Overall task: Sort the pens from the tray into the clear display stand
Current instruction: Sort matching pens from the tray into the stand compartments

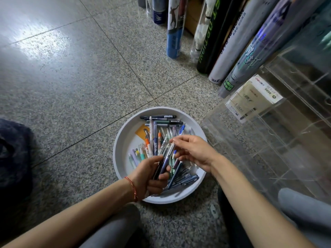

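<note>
A round white tray [123, 140] sits on the speckled floor and holds several pens [162, 120] of mixed colours. My left hand [148, 178] grips a small bunch of dark pens [165, 160] above the tray's near side. My right hand [193, 151] hovers over the tray's right half, fingers bent, its fingertips touching the top of the bunch. The clear display stand [268, 133] stands to the right of the tray, with several see-through compartments.
Tall shuttlecock tubes [215, 38] lean in a row at the back right. A pen box with a white label [254, 99] shows through the stand. A dark bag [14, 154] lies at the left. My grey-clad knees are at the bottom edge.
</note>
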Demonstrator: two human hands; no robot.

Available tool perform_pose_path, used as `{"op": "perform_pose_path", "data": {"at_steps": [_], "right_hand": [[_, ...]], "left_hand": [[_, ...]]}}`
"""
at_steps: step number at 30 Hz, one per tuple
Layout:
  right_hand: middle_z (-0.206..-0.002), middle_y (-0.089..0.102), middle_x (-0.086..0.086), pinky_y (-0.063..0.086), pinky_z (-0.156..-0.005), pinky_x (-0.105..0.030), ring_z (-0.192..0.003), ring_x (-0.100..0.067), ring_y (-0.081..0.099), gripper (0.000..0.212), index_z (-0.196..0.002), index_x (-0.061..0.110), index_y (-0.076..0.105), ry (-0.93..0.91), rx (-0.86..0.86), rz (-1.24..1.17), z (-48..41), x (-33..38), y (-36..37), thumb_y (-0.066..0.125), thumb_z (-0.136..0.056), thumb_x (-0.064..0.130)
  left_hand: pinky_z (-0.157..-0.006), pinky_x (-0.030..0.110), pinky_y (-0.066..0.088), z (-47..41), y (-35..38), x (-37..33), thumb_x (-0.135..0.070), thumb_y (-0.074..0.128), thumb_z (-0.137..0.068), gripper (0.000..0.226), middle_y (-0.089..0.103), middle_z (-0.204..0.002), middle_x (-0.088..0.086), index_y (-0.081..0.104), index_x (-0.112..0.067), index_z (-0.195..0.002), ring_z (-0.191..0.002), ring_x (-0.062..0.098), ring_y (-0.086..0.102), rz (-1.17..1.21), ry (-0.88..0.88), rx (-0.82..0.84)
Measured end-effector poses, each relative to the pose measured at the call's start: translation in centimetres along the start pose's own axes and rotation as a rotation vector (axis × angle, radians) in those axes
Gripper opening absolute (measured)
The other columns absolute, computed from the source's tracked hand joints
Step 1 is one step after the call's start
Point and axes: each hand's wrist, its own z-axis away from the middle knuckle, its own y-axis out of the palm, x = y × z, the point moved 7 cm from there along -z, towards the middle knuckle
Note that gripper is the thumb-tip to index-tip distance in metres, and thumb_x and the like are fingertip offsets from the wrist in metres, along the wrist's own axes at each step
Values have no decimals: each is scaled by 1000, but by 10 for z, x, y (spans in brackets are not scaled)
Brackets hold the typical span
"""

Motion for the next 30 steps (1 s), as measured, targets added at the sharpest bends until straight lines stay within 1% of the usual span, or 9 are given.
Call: {"op": "perform_pose_path", "data": {"at_steps": [3, 6, 11, 15, 18, 20, 23, 26, 30], "right_hand": [[-70, 59, -3, 49, -49, -15, -48, -5, 58, 10, -92, 10, 61, -53, -13, -29, 22, 28, -3, 52, -94, 12], [-70, 58, -3, 48, -45, -14, -44, -4, 57, 9, -90, 10, 59, -168, -66, -39, 51, 77, -13, 51, -94, 13], [-70, 56, -2, 46, -40, -13, -38, -3, 56, 7, -93, 11, 54, -482, -249, 16, 147, 196, -64, 50, -96, 16], [-71, 58, -2, 48, -45, -16, -48, -9, 59, 5, -94, 12, 57, -683, -419, 149, 247, 246, -112, 52, -94, 9], [-73, 58, -6, 51, -48, -18, -55, -13, 58, 14, -105, 2, 57, -699, -538, 213, 297, 242, -143, 54, -92, 6], [-81, 60, -13, 53, -51, -20, -59, -16, 59, 9, -99, 2, 57, -722, -597, 226, 331, 234, -166, 55, -92, 5], [-88, 63, -15, 53, -51, -20, -57, -13, 61, 8, -86, 12, 55, -830, -776, 123, 389, 226, -213, 55, -91, 6], [-81, 60, -12, 51, -47, -17, -45, -4, 59, 16, -81, 14, 52, -861, -933, 119, 431, 199, -255, 54, -91, 1], [-81, 60, -10, 55, -52, -19, -64, -17, 61, 17, -79, 13, 55, -760, -934, 320, 435, 154, -268, 60, -86, -2]], "left_hand": [[-31, 7, 20, 15, 18, -19, -35, 29, -89, 36, 38, -47, -1, 51, -10, -76, -28, 5, 27, -158, 51, -17], [-33, 7, 19, 35, 51, -65, -29, 24, -97, 40, 40, -48, -1, 55, -8, -83, -31, 5, 27, -385, 209, -111], [-31, 9, 23, 63, 185, -141, -24, 31, -99, 33, 47, -41, -2, 52, -11, -78, -29, 6, 35, -641, 506, -142], [-33, 12, 28, 86, 303, -139, -22, 34, -100, 32, 51, -48, 4, 50, -10, -76, -32, 9, 39, -839, 780, -116], [-35, 14, 31, 84, 350, -112, -22, 34, -100, 32, 53, -47, 4, 50, -9, -76, -29, 8, 43, -893, 814, -44], [-43, 18, 36, 76, 368, -90, -22, 33, -101, 33, 57, -44, 1, 50, -9, -76, -30, 8, 48, -911, 759, -7], [-54, 22, 35, 66, 379, -68, -21, 36, -100, 30, 59, -62, 6, 51, -11, -76, -37, 7, 54, -979, 704, -52], [-54, 20, 34, 60, 385, -53, -17, 42, -98, 25, 58, -68, 5, 50, -11, -75, -38, 5, 55, -958, 712, -80], [-42, 17, 40, 45, 393, -25, -11, 42, -97, 21, 58, -72, 5, 48, -10, -77, -36, 3, 54, -975, 727, -69]]}}
